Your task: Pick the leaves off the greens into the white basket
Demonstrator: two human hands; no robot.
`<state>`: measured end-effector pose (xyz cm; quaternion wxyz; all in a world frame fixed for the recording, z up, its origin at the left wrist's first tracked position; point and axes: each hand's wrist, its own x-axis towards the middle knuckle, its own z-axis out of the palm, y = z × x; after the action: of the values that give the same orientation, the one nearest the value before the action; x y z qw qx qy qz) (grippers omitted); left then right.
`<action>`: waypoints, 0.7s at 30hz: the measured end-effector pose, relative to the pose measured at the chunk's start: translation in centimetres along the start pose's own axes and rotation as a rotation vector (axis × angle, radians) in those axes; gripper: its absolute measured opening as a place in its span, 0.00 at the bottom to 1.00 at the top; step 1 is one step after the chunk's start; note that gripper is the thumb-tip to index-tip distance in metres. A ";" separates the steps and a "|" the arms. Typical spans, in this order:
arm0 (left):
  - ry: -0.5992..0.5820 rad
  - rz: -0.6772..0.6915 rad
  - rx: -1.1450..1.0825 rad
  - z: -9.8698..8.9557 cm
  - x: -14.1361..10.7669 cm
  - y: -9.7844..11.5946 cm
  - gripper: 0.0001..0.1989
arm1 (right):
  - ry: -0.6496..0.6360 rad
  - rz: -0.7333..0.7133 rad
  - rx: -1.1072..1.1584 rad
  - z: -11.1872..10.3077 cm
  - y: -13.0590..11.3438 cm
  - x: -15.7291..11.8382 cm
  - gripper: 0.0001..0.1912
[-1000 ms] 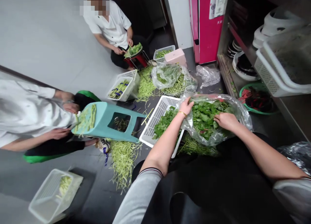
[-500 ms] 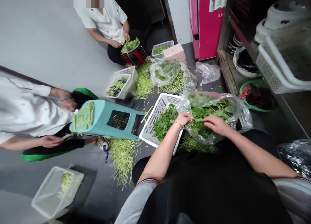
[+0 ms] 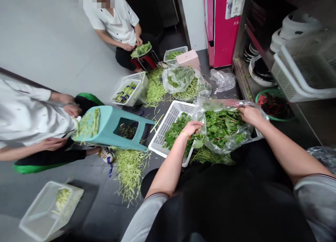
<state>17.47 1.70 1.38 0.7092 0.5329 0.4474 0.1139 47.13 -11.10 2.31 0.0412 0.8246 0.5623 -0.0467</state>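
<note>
a: what's in the white basket?
b: a heap of greens, gathered along its right part; perforated wall shows at the left.
a: and the bag?
b: clear plastic, mouth spread, full of leaves. it lies just right of the basket and overlaps its edge.
a: where are the leaves from the hands?
b: between them. the left hand is at their left, by the bag's edge and over the basket's right side. the right hand is at their far right corner.
a: holding anything?
b: the left fingers are bent, but i can't tell if they close on a leaf or on plastic. the right fingers curl down at the leaves, tips hidden, so i can't tell there either.
a: other containers?
b: a near tub with pale stalks, a middle tub with blue-tied stalks, and a back tub with green stalks, beside a pink box. the green basin at the right holds dark red pieces.
a: the second bag?
b: clear too, greenery inside, beyond the basket.
</note>
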 end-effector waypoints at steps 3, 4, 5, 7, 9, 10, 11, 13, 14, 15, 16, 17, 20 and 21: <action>0.009 -0.132 0.110 -0.4 -0.6 -1.0 0.05 | -0.089 -0.199 0.049 1.0 -2.8 -1.0 0.19; -0.002 -0.133 0.118 -0.5 -0.7 -1.2 0.07 | -0.104 -0.255 0.073 1.6 -4.1 -1.2 0.20; -0.014 -0.118 0.129 -0.5 -0.9 -1.4 0.08 | -0.121 -0.293 0.091 2.3 -5.4 -1.4 0.21; -0.005 -0.070 0.176 -0.5 -1.3 -1.5 0.10 | -0.160 -0.308 0.100 3.7 -7.3 -1.1 0.28; 0.043 -0.024 0.223 -0.8 -2.1 -1.2 0.10 | -0.189 -0.259 0.088 4.8 -7.5 -0.1 0.32; 0.065 -0.001 0.227 -1.2 -2.8 -0.9 0.11 | -0.197 -0.229 0.078 5.1 -7.0 0.5 0.32; 0.077 0.029 0.215 -1.8 -3.6 -0.6 0.11 | -0.200 -0.203 0.069 5.3 -6.1 1.1 0.32; 0.087 0.106 0.157 -3.4 -5.8 0.0 0.14 | -0.205 -0.175 0.050 5.3 -4.1 1.9 0.30; 0.099 0.144 0.114 -4.3 -7.0 0.2 0.15 | -0.210 -0.169 0.038 5.1 -3.3 2.2 0.29; 0.116 0.178 0.065 -5.1 -8.3 0.3 0.15 | -0.206 -0.162 0.025 4.7 -2.9 2.2 0.27; 0.139 0.202 0.014 -5.7 -9.5 0.3 0.16 | -0.186 -0.152 0.015 4.2 -2.8 2.2 0.25; 0.162 0.215 -0.037 -6.1 -10.5 0.2 0.16 | -0.146 -0.143 0.017 3.7 -3.2 2.0 0.22; 0.177 0.226 -0.157 -6.2 -12.3 -0.9 0.17 | 0.072 -0.177 0.229 1.3 -6.4 0.6 0.17; 0.160 0.224 -0.189 -6.0 -12.5 -1.3 0.18 | 0.131 -0.216 0.381 0.4 -7.9 0.0 0.17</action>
<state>5.34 -2.93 6.50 0.7013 0.4995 0.4273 0.2758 39.75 -8.31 1.78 -0.1572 0.7537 0.6298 -0.1027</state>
